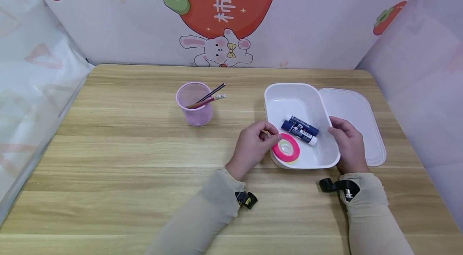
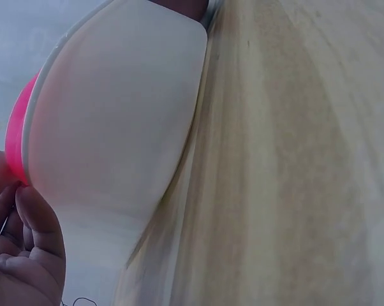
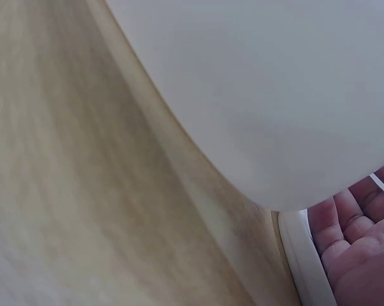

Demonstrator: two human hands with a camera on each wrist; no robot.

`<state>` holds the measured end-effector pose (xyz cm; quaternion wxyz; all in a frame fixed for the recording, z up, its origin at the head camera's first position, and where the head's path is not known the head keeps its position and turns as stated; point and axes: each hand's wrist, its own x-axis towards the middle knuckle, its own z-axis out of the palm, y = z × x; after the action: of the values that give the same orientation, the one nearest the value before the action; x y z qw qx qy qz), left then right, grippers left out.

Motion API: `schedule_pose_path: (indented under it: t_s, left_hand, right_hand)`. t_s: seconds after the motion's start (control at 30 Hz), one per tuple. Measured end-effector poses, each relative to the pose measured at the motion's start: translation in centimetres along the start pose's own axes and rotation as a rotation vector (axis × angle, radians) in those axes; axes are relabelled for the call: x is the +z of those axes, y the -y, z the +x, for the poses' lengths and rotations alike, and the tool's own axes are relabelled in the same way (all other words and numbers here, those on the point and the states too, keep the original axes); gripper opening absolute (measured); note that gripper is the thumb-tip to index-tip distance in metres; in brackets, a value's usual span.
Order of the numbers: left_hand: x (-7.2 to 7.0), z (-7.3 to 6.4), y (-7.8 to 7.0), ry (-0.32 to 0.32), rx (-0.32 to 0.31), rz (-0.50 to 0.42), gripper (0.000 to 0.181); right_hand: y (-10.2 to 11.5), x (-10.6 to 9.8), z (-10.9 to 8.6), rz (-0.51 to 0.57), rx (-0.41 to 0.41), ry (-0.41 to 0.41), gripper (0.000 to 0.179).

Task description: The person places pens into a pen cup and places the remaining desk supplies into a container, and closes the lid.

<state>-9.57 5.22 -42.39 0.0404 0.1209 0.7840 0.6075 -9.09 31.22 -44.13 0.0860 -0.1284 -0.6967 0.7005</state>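
Observation:
A white plastic box (image 1: 289, 104) stands at the right side of the table. My left hand (image 1: 253, 144) pinches a pink roll of tape (image 1: 294, 148) between thumb and fingers, over the box's near left corner. A yellow edge shows beneath the pink roll. In the left wrist view the pink tape (image 2: 16, 131) sticks out past the box's rim. Two dark blue glue sticks (image 1: 298, 130) with white ends lie inside the box. At the box's right wall, my right hand (image 1: 349, 146) grips the side with its thumb at the rim; its fingers (image 3: 351, 217) are partly hidden.
A white lid (image 1: 365, 126) lies flat to the right, partly under the right hand. Left of the box stands a pink mesh cup (image 1: 197, 116) holding pencils (image 1: 207, 100). The wooden table (image 1: 126, 158) meets a printed cloth backdrop (image 1: 318, 18).

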Motion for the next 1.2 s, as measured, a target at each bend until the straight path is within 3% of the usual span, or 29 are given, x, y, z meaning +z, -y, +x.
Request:
schedule_pose_path:
  t_s: [0.47, 0.67, 0.9, 1.2]
  left_hand:
    - [0.47, 0.08, 0.25, -0.007, 0.023, 0.006, 0.009]
    - [0.35, 0.03, 0.22, 0.003, -0.008, -0.004, 0.01]
    - [0.16, 0.22, 0.29, -0.02, 0.03, 0.008, 0.035]
    - [-0.15, 0.41, 0.53, -0.01, -0.001, -0.026, 0.07]
  right_hand:
    - [-0.14, -0.1, -0.14, 0.015, 0.0, 0.002, 0.03]
    - [-0.11, -0.11, -0.18, 0.03, -0.007, -0.008, 0.028]
    - [-0.08, -0.04, -0.23, 0.049, -0.03, -0.025, 0.028]
    - [-0.11, 0.07, -0.26, 0.048, -0.037, -0.034, 0.028]
